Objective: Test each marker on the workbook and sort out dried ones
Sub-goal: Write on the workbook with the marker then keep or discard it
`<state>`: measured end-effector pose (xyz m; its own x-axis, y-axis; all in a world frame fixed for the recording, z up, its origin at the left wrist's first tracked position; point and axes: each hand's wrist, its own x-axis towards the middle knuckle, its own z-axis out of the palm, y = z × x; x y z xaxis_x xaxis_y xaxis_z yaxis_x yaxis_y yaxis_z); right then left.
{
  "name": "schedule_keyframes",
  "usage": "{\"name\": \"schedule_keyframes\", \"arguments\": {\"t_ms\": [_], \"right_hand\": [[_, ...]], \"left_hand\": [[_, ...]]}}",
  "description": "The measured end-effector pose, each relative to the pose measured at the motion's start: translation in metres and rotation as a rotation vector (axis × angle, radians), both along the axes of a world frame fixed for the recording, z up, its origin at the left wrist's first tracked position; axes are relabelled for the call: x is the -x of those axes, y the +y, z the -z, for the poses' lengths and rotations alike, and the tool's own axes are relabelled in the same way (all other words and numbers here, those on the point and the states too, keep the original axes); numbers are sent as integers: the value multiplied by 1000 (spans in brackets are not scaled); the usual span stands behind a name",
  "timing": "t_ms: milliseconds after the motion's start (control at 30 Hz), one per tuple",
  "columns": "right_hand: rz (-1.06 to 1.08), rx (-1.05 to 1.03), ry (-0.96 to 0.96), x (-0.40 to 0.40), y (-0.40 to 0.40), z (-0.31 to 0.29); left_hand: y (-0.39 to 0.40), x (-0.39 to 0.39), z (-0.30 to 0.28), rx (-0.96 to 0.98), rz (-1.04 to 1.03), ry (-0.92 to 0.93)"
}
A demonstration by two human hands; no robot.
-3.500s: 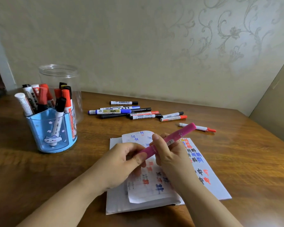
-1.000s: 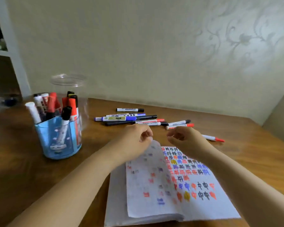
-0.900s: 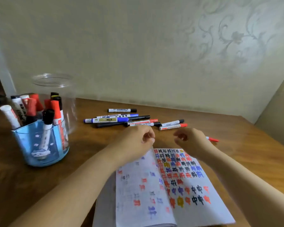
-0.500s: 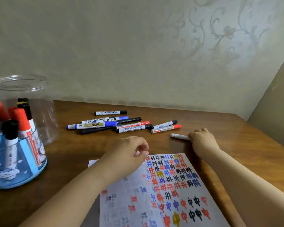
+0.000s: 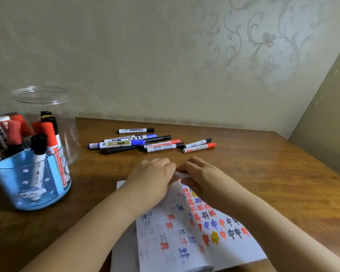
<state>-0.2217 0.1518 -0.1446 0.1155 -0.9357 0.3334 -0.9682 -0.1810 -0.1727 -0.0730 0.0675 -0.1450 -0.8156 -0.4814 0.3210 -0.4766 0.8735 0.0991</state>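
Both hands have met over the open scribble-covered paper workbook (image 5: 214, 228): my right hand (image 5: 202, 173) and left hand (image 5: 153, 179) pinch a white marker (image 5: 182, 174) between them.

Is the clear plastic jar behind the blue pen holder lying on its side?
No, the clear plastic jar stands upright behind the blue pen holder, its open mouth facing up.

A white marker (image 5: 182, 174) is almost wholly hidden between the left hand (image 5: 152, 180) and right hand (image 5: 201, 176), both motion-blurred; the grip on it cannot be told. The hands cover the workbook's (image 5: 185, 232) far edge; the picture's bottom edge crops its near edge. The blue holder (image 5: 30, 185) is cropped at left
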Motion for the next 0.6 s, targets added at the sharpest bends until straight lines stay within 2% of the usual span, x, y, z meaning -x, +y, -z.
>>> {"name": "schedule_keyframes", "arguments": {"t_ms": [133,367,500,600], "right_hand": [[42,-120,99,-12,5,1],[-1,-53,212,-28,5,11],[-26,-126,108,-23,8,11],[55,-238,-21,-17,14,4]], "left_hand": [[0,-26,1,-46,-10,-17],[-1,-37,5,-95,33,-40],[-1,-35,11,-81,53,1],[-1,-37,14,-118,41,16]]}}
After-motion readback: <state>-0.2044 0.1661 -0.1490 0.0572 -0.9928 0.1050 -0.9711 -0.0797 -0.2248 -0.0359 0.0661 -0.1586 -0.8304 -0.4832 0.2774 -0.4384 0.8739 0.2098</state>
